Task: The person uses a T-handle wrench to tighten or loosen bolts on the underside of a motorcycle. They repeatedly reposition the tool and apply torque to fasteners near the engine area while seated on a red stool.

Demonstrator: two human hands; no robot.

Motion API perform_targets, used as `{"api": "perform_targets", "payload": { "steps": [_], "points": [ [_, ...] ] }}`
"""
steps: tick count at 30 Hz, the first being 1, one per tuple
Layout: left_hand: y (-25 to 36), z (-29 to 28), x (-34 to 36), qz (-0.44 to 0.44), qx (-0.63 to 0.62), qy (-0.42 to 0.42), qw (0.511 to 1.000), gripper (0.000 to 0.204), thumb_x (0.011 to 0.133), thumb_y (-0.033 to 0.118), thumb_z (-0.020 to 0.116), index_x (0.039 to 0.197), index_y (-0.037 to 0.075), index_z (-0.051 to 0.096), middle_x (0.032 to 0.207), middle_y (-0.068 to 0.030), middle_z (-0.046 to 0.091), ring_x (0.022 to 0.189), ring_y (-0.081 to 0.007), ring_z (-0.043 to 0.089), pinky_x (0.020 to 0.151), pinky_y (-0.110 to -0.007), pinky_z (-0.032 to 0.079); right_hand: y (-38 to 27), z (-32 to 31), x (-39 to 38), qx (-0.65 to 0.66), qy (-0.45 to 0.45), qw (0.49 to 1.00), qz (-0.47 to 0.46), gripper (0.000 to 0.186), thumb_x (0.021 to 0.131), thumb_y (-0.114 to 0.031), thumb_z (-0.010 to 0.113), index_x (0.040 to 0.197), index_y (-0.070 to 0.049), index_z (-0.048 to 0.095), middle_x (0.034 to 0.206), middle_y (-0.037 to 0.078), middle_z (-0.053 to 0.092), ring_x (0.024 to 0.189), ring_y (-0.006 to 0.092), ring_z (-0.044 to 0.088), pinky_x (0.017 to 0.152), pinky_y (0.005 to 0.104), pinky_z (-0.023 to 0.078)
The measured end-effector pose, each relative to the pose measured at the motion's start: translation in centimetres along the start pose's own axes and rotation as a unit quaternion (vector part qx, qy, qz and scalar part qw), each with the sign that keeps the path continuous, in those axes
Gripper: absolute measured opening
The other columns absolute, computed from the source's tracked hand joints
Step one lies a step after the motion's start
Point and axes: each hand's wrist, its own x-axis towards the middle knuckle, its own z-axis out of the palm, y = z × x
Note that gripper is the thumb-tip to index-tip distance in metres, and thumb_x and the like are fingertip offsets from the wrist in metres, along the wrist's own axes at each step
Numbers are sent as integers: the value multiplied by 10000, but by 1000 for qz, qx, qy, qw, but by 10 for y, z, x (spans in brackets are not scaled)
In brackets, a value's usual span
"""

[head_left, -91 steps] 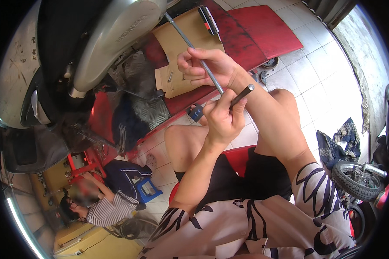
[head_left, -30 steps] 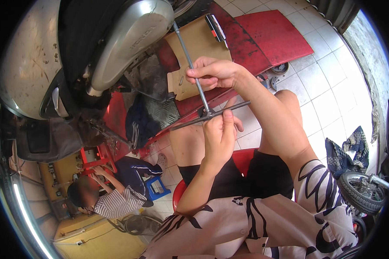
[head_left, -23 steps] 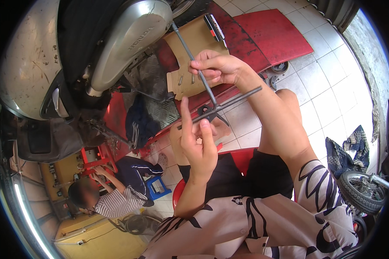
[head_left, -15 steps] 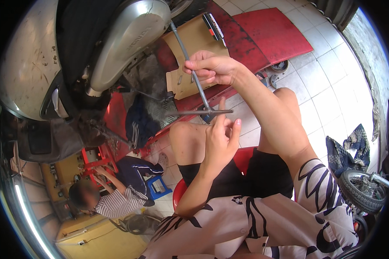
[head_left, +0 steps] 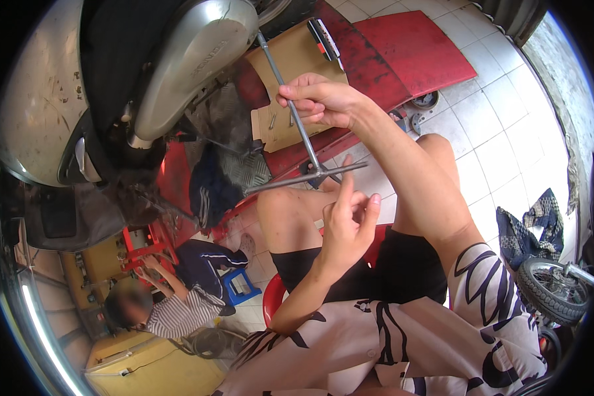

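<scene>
My right hand [head_left: 320, 100] is closed loosely around the shaft of a long steel T-handle wrench [head_left: 303, 136]. The far end of that shaft reaches the underside of the motorbike's silver cover [head_left: 198, 66]; where it meets the bike is hidden. Below, my left hand [head_left: 347, 221] has its index finger stretched up against the wrench's crossbar, near the bar's right end. Its thumb stands apart and the other fingers curl, holding nothing. The crossbar slants slightly upward to the right.
Under the wrench, cardboard [head_left: 290, 66] with a few bolts lies on a red lift platform [head_left: 416, 53]. A person in a striped shirt [head_left: 188, 310] works at the lower left beside a blue stool [head_left: 242, 287]. A loose wheel [head_left: 553, 290] and a checked cloth [head_left: 531, 228] are at right.
The wrench's crossbar has turned, its left end now lower and its right end higher. My left hand has shifted slightly right; my right hand stays around the shaft.
</scene>
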Motion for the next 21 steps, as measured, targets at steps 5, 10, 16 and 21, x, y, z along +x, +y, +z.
{"api": "perform_targets", "payload": {
  "steps": [5,10,16,21],
  "points": [
    [34,-24,7,81,45,71,993,619,918,18,508,1445,-84,201,690,-53,577,581,-64,513,538,-197,411,-4,-3,1,-8,23,1000,-11,251,970,-211,549,885,24,570,514,-68,360,411,0,271,370,165,217],
    [-3,-11,-8,-27,-67,133,989,628,906,45,553,1428,-100,237,578,-19,514,490,-43,431,468,-190,338,-10,-2,0,32,18,999,-39,270,929,-209,619,919,56,569,550,-54,392,447,7,299,404,171,232],
    [27,-4,17,57,-17,19,998,641,902,33,547,1433,-104,214,564,-16,505,472,-58,440,467,-201,359,-5,-2,5,-1,42,999,-33,272,960,-232,568,891,30,574,509,-74,358,411,-2,274,369,155,217],
    [21,-20,5,83,18,149,985,653,901,29,531,1438,-109,186,571,-21,528,470,-57,452,465,-204,370,-13,-2,2,17,61,996,-58,265,953,-229,580,890,28,576,511,-83,351,411,1,263,374,159,216]
  ]
}}
